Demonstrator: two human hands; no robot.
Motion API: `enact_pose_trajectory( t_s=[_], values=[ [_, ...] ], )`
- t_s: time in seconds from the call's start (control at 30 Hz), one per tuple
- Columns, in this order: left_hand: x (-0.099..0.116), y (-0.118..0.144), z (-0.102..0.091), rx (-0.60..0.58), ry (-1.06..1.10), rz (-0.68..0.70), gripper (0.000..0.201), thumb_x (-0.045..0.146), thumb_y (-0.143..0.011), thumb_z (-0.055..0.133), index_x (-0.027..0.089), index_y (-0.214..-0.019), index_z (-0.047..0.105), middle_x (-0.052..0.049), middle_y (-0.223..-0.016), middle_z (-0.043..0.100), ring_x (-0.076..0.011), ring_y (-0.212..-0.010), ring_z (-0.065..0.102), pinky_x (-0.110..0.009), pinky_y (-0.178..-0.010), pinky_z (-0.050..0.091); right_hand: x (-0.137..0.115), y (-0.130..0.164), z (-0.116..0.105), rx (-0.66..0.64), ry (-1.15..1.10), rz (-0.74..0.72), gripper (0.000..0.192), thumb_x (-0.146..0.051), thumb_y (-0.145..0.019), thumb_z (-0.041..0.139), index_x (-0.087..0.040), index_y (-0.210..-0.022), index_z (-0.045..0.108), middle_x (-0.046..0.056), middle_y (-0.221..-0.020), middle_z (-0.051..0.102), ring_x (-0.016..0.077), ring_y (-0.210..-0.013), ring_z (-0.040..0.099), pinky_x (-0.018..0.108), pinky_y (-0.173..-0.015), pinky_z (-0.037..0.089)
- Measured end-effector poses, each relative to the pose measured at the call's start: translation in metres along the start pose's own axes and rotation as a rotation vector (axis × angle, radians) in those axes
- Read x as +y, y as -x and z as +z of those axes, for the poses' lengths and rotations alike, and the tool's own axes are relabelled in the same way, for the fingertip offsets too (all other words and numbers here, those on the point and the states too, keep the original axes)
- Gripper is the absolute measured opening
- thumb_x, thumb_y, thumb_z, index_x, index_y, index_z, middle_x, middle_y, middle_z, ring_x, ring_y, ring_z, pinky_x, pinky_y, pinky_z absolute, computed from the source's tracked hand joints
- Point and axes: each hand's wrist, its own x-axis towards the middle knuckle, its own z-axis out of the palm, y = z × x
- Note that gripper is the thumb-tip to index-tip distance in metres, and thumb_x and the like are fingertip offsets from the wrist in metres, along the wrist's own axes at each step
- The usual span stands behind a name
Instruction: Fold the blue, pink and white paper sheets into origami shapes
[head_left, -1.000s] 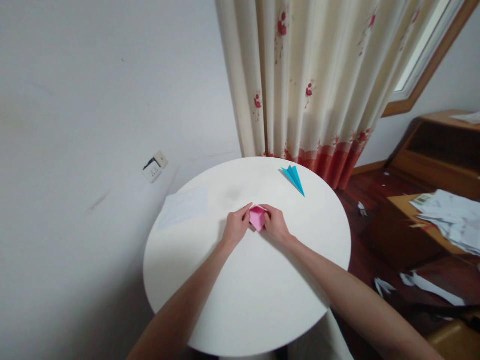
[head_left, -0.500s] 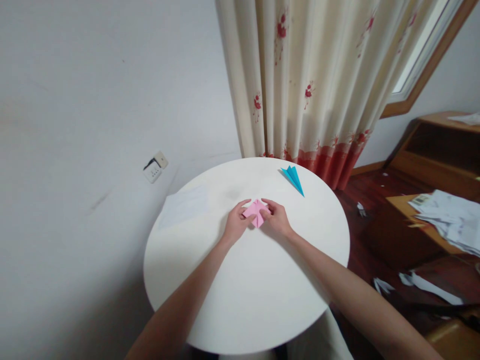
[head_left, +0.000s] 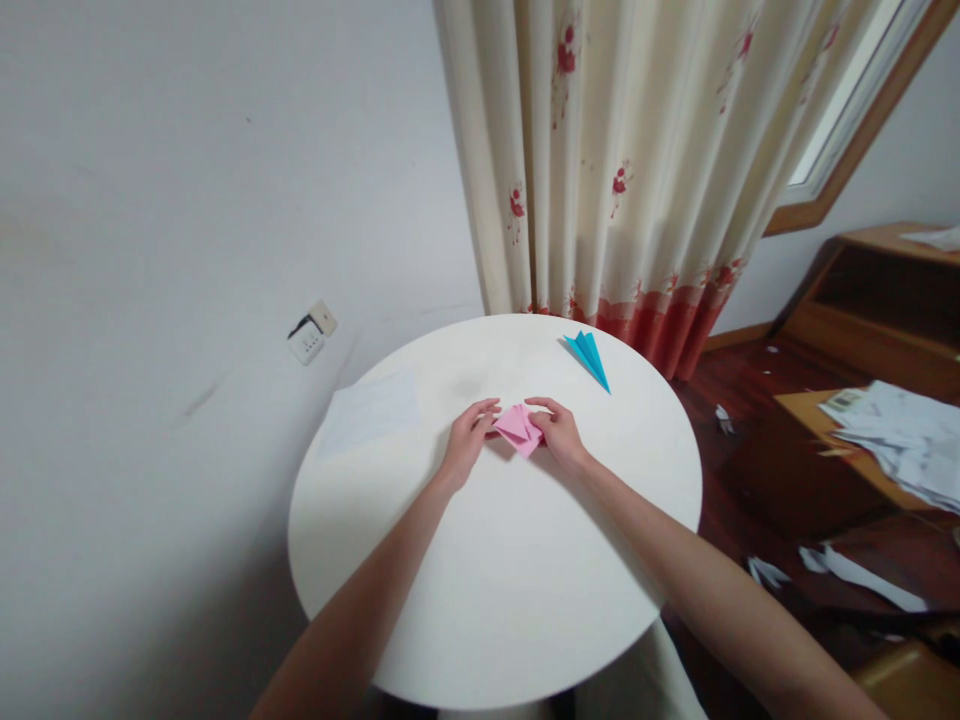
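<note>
A small pink folded paper [head_left: 519,429] lies on the round white table [head_left: 495,580], near its middle. My left hand [head_left: 469,440] pinches its left edge and my right hand [head_left: 559,435] pinches its right edge, so part of the paper is hidden under my fingers. A blue folded paper plane [head_left: 589,357] rests flat on the far right of the table, apart from both hands.
A white sheet [head_left: 369,410] lies on the table's left side. A cream curtain with red flowers [head_left: 622,160] hangs behind. A wall socket [head_left: 310,331] sits on the left wall. Wooden furniture with loose papers [head_left: 896,430] stands at the right, scraps on the floor.
The pink paper has been turned and spread flatter between my fingers. Both hands shifted slightly away from me on the table. The blue plane has stayed where it was.
</note>
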Motion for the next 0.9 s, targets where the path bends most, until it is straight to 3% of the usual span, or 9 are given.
enact_pose_trajectory(
  t_s=[0.1,0.17,0.27,0.37,0.47,0.57,0.77,0.9],
  values=[
    [0.003,0.001,-0.002,-0.086,-0.060,0.000,0.043,0.032,-0.077,0.075,0.018,-0.118,0.071,-0.012,-0.127,0.070,-0.0241,-0.103,0.070,-0.035,-0.091,0.054,-0.004,0.002,-0.002,-0.038,-0.083,0.126,0.032,-0.030,-0.063,0.074,-0.016,-0.091,0.072,0.000,-0.066,0.065,0.0123,-0.055,0.052,0.023,-0.049,0.035],
    [0.005,0.002,-0.003,-0.132,-0.101,-0.003,0.042,0.024,-0.074,0.075,0.018,-0.115,0.073,-0.011,-0.124,0.072,-0.0248,-0.103,0.070,-0.035,-0.092,0.053,-0.007,0.004,-0.002,-0.087,-0.133,0.191,0.024,-0.028,-0.064,0.076,-0.015,-0.084,0.073,0.003,-0.071,0.069,0.0121,-0.057,0.054,0.022,-0.048,0.033],
    [0.003,0.003,-0.002,-0.161,-0.103,-0.049,0.037,0.018,-0.069,0.072,0.017,-0.105,0.076,-0.010,-0.107,0.078,-0.0241,-0.094,0.072,-0.032,-0.084,0.054,-0.008,0.006,-0.001,-0.156,-0.203,0.234,0.015,-0.024,-0.069,0.075,-0.014,-0.079,0.074,0.002,-0.068,0.067,0.0102,-0.053,0.049,0.021,-0.042,0.025],
    [-0.003,0.003,-0.001,-0.132,-0.027,-0.118,0.036,0.018,-0.067,0.070,0.016,-0.102,0.077,-0.008,-0.094,0.078,-0.0207,-0.078,0.071,-0.029,-0.071,0.053,-0.009,0.005,0.000,-0.189,-0.300,0.285,0.008,-0.020,-0.078,0.069,-0.014,-0.076,0.073,0.003,-0.068,0.067,0.0106,-0.055,0.053,0.019,-0.043,0.034],
    [-0.009,0.002,0.000,-0.095,0.060,-0.158,0.039,0.015,-0.062,0.070,0.015,-0.100,0.077,-0.007,-0.090,0.078,-0.0180,-0.072,0.069,-0.027,-0.066,0.051,-0.010,0.004,0.001,-0.172,-0.381,0.357,0.018,-0.020,-0.089,0.059,-0.013,-0.079,0.073,0.006,-0.076,0.071,0.0130,-0.066,0.063,0.019,-0.055,0.048],
    [-0.011,0.002,0.001,-0.068,0.077,-0.163,0.034,0.016,-0.060,0.074,0.013,-0.094,0.078,-0.007,-0.085,0.077,-0.0181,-0.070,0.068,-0.027,-0.065,0.049,-0.012,0.005,0.001,-0.182,-0.433,0.409,0.032,-0.025,-0.101,0.047,-0.012,-0.084,0.071,0.009,-0.077,0.071,0.0143,-0.066,0.065,0.020,-0.055,0.052],
    [-0.014,-0.002,-0.002,0.005,-0.002,-0.088,0.027,0.030,-0.063,0.082,0.013,-0.085,0.080,-0.007,-0.083,0.077,-0.0209,-0.076,0.068,-0.030,-0.074,0.049,-0.018,0.008,0.000,-0.199,-0.494,0.471,0.035,-0.042,-0.105,0.046,-0.016,-0.088,0.063,0.003,-0.066,0.065,0.0080,-0.045,0.049,0.016,-0.038,0.039],
    [-0.015,-0.004,-0.005,0.094,-0.020,-0.089,0.027,0.031,-0.064,0.081,0.013,-0.086,0.080,-0.006,-0.082,0.077,-0.0201,-0.075,0.066,-0.029,-0.073,0.047,-0.016,0.008,-0.001,-0.198,-0.395,0.345,0.037,-0.053,-0.097,0.058,-0.017,-0.091,0.063,0.006,-0.078,0.071,0.0081,-0.048,0.050,0.017,-0.038,0.033]
  ],
)
